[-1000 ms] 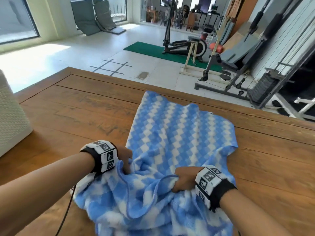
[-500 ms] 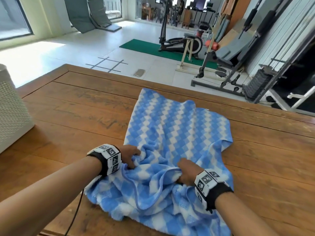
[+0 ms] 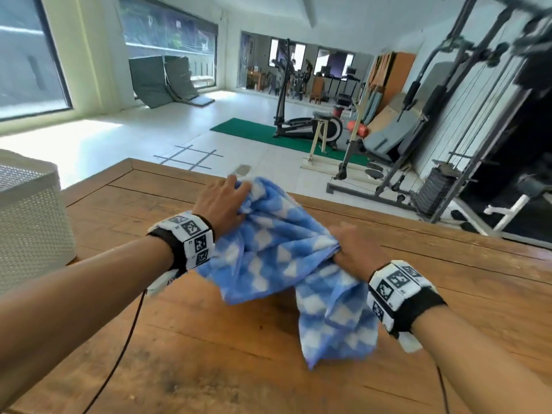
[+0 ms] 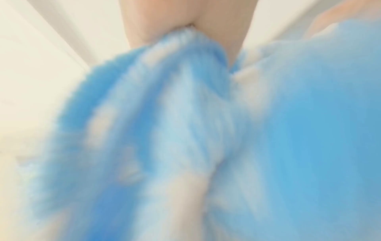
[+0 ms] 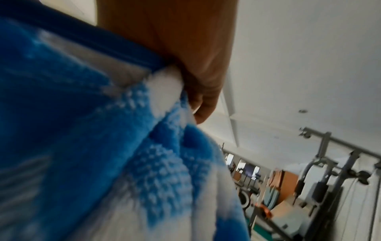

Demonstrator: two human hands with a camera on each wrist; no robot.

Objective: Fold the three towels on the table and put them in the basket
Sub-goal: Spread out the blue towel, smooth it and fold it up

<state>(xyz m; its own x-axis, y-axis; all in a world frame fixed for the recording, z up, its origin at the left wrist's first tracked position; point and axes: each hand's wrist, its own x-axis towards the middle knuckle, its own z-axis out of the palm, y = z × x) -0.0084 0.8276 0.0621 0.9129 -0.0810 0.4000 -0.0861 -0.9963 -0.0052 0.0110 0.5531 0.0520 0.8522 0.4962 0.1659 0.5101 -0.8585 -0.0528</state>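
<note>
A blue-and-white checked towel (image 3: 274, 258) hangs in the air above the wooden table (image 3: 209, 354), bunched and drooping between my hands. My left hand (image 3: 222, 201) grips its far upper edge, fingers curled into the cloth. My right hand (image 3: 351, 248) grips a gathered fold lower and to the right. One end of the towel dangles below my right wrist. In the left wrist view the towel (image 4: 206, 130) fills the frame, pinched by fingers (image 4: 185, 21). The right wrist view shows the towel (image 5: 92, 130) held by curled fingers (image 5: 198, 81). A white woven basket (image 3: 30, 222) stands at the table's left edge.
The table's far edge runs just behind the towel. Beyond it lies a tiled floor with gym machines (image 3: 433, 144) at the right, an elliptical trainer (image 3: 307, 127) on a green mat and folded grey mats (image 3: 161, 80) by the windows. No other towels are in view.
Both hands have lifted the towel off the table and carried it up and away; it lay spread flat before and now hangs bunched. My left hand rose higher and farther than the right.
</note>
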